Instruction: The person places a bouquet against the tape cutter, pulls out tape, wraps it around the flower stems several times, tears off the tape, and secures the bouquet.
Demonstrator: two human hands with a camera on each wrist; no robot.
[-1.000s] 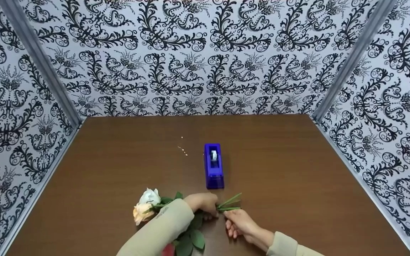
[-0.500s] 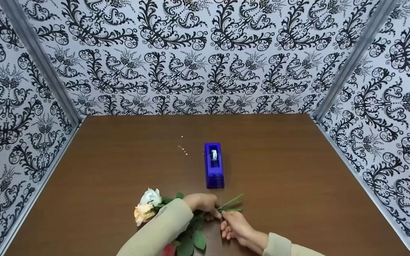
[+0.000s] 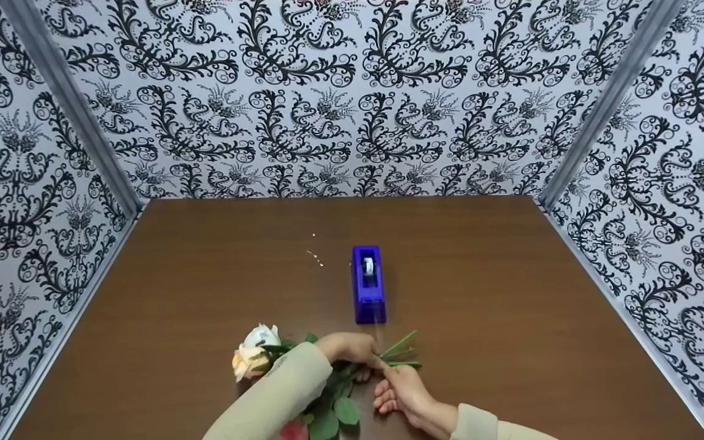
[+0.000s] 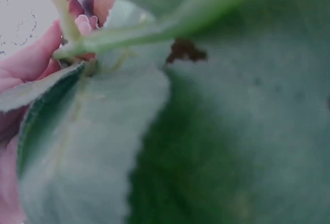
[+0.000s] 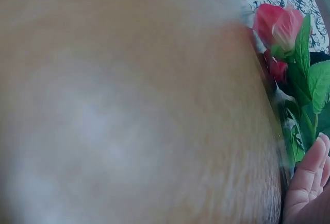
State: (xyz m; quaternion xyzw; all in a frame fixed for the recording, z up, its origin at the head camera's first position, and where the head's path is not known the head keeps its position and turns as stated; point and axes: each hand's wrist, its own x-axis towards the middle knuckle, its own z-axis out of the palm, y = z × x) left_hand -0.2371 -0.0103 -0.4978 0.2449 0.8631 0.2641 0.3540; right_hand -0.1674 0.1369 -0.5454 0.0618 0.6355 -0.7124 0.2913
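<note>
My left hand [image 3: 352,348] grips a bunch of artificial flowers by the stems [image 3: 398,354], whose cut ends stick out to the right. A white rose [image 3: 262,335], a peach rose [image 3: 249,362] and a pinkish-red bloom [image 3: 294,429] show left of and below that forearm. At the stems, my right hand [image 3: 404,391] pinches with thumb and forefinger close to the left thumb; its other fingers are curled. Green leaves [image 4: 93,141] fill the left wrist view, fingers behind them. The right wrist view shows a pink rose [image 5: 281,26] and curled fingers [image 5: 309,175].
A blue tape dispenser [image 3: 368,299] with a white-cored roll stands just beyond the hands. A faint clear strip [image 3: 379,333] seems to run from it toward the stems. Small pale specks [image 3: 315,258] lie on the brown table [image 3: 480,275]. Patterned walls [image 3: 352,134] enclose three sides.
The stem ends have shifted slightly right and down. My right hand has edged left and a little lower, closer to the left thumb. A faint strip now shows below the dispenser.
</note>
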